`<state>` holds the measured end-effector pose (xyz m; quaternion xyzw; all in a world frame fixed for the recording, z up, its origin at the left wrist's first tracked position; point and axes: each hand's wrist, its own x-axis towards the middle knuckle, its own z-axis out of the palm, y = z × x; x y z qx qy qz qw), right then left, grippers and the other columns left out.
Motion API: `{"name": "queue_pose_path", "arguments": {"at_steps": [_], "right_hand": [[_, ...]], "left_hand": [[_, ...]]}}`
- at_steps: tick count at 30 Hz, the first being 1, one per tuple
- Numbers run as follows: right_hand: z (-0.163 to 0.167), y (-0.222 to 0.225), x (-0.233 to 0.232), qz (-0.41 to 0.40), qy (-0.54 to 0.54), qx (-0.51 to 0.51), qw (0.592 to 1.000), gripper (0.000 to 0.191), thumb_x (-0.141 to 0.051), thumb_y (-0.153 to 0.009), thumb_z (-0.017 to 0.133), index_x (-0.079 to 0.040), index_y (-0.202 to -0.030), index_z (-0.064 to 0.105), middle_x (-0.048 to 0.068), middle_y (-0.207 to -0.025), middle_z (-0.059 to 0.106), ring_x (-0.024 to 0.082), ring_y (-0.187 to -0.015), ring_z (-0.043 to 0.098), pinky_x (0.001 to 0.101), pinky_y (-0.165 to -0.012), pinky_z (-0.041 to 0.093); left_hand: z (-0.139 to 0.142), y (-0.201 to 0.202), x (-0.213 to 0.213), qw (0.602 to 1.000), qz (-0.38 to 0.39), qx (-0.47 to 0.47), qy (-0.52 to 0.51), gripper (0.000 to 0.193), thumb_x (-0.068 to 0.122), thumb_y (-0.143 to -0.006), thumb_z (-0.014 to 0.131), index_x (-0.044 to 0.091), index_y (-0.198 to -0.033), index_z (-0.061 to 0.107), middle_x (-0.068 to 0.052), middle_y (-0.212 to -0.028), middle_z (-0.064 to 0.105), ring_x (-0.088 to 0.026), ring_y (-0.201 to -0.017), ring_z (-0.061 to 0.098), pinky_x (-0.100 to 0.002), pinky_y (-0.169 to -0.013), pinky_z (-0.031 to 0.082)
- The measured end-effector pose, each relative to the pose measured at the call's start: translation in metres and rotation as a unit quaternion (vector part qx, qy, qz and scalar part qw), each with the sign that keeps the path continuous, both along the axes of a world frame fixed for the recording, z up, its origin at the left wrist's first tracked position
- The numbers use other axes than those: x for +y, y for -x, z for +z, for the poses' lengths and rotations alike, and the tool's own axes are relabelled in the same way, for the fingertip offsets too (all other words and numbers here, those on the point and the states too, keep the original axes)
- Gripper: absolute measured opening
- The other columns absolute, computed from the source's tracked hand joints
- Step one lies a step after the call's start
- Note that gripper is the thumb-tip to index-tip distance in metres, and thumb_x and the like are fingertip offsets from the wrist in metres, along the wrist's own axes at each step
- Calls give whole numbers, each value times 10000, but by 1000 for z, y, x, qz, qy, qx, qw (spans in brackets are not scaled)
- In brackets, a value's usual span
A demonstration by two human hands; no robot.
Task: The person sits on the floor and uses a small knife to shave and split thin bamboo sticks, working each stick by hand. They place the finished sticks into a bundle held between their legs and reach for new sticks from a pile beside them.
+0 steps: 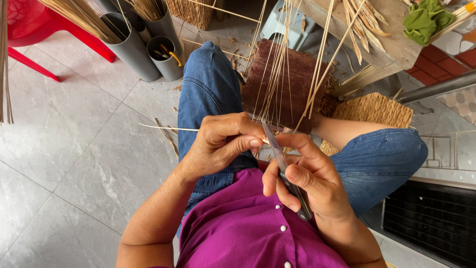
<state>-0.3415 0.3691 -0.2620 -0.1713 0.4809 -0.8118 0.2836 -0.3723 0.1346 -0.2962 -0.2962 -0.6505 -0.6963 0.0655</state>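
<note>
My left hand [220, 144] pinches a thin pale reed strip [166, 128] that sticks out to the left over my thigh. My right hand [307, 181] grips a knife [277, 154] with a dark handle, its blade angled up toward my left fingertips and touching the strip. A brown block-shaped frame [292, 84] rests on my knees, with several long thin reeds [277, 64] standing up from it. I sit in blue jeans and a purple shirt.
Grey tubes [131, 47] holding reed bundles stand on the tiled floor at upper left, beside a red plastic chair [34, 25]. A woven mat [377, 110] lies by my right knee. A wooden bench [382, 44] with a green cloth [425, 21] is at upper right.
</note>
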Motion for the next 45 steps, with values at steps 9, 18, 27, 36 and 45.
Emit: {"name": "queue_pose_path", "arguments": {"at_steps": [9,18,27,36,45], "right_hand": [[-4,0,2,7,8,-7,1000,453,-258,-1100,594,-51,-1488,489,267,-919,704,123,-521,545,209,-494,439],[-3,-1,4,0,-6,-17,1000,445,-254,-1089,614,-51,-1474,520,244,-892,697,118,-529,527,215,-498,431],[-2,-2,4,-3,8,-27,1000,427,-238,-1086,627,-70,-1470,541,207,-862,664,108,-542,515,205,-490,421],[0,0,5,-1,1,-37,999,414,-230,-1081,627,-58,-1450,551,192,-830,645,101,-540,499,199,-472,407],[-1,-3,7,-15,6,-30,999,386,-209,-1082,637,-64,-1433,569,167,-819,627,105,-558,492,207,-471,404]], "left_hand": [[5,2,-3,999,13,45,28,99,125,-1010,708,41,-1060,722,-48,-968,735,-161,-869,703,-284,-774,564],[10,2,-4,994,42,88,50,99,136,-985,736,55,-1042,730,-44,-978,735,-186,-881,674,-303,-792,540],[11,1,0,993,44,103,41,108,133,-987,741,43,-1044,722,-51,-975,723,-198,-870,651,-312,-790,521],[13,1,0,993,38,102,41,115,134,-995,743,38,-1054,719,-56,-966,716,-203,-868,653,-300,-756,519],[12,-3,7,990,65,112,50,122,143,-986,745,43,-1053,726,-49,-931,697,-204,-832,633,-314,-745,505]]}}
